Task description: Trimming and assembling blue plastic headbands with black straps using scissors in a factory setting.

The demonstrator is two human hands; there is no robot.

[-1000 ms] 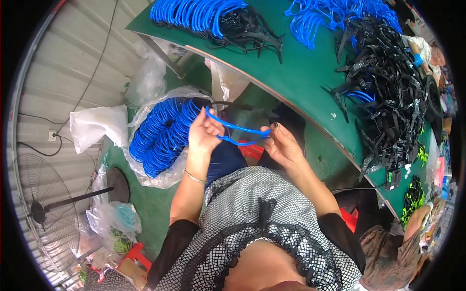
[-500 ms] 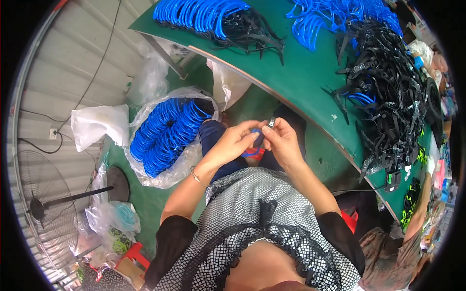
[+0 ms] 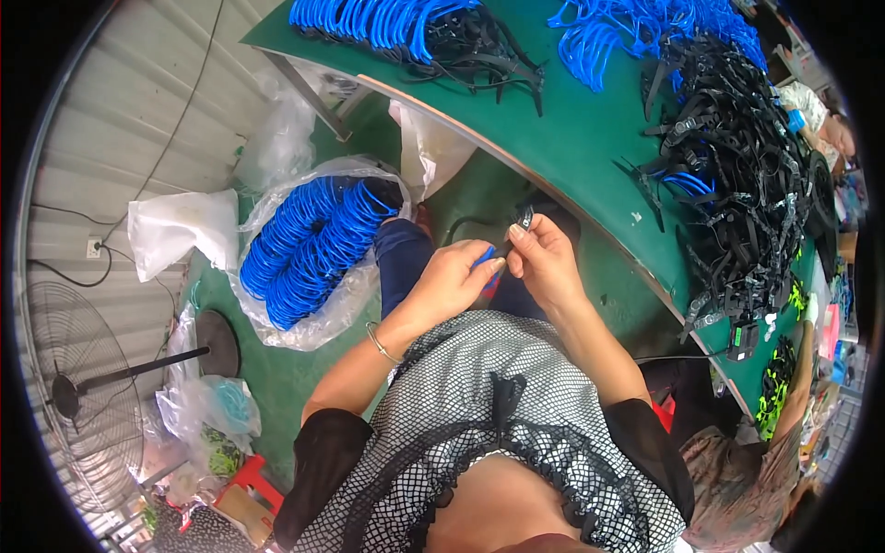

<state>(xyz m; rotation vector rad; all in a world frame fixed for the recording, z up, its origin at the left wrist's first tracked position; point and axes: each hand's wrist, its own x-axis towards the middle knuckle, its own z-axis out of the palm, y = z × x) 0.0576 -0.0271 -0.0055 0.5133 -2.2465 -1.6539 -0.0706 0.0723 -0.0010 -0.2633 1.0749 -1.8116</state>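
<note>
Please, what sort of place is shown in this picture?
Probably an assembly workshop: a green worktable bears heaped black straps and blue tubes, an open plastic bag on the floor holds many blue loops, and another person is beside the table.

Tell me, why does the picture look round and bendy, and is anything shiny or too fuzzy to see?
Head view: a wide fisheye lens leaves black corners and bends the edge of the green table; head view again: bright glints on the top-left blue tubes; head view too: the dark piece in the right grip is too small to make out clearly.
</note>
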